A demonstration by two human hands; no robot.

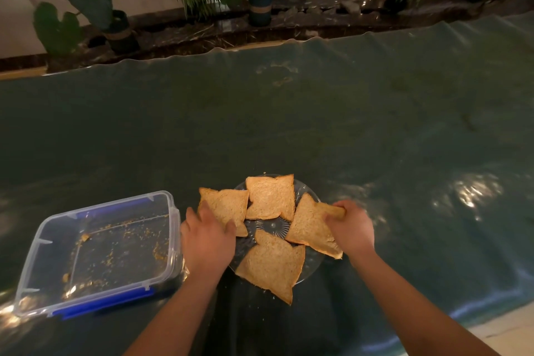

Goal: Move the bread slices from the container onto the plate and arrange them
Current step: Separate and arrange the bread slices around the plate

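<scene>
Several brown bread slices lie in a ring on a clear glass plate [274, 225] near the table's front edge. My left hand [206, 240] rests on the left slice [228, 205], its fingers over the slice's near corner. My right hand [351, 228] grips the outer edge of the right slice [307, 225]. A far slice [271, 196] and a near slice [273, 264] lie untouched. The clear plastic container [95, 251] with blue clips stands to the left, holding only crumbs.
A dark green cloth [289, 124] covers the table. Beyond the far edge runs a dark stone ledge with several potted plants [260, 6]. The table's front right corner shows a pale floor [514, 329].
</scene>
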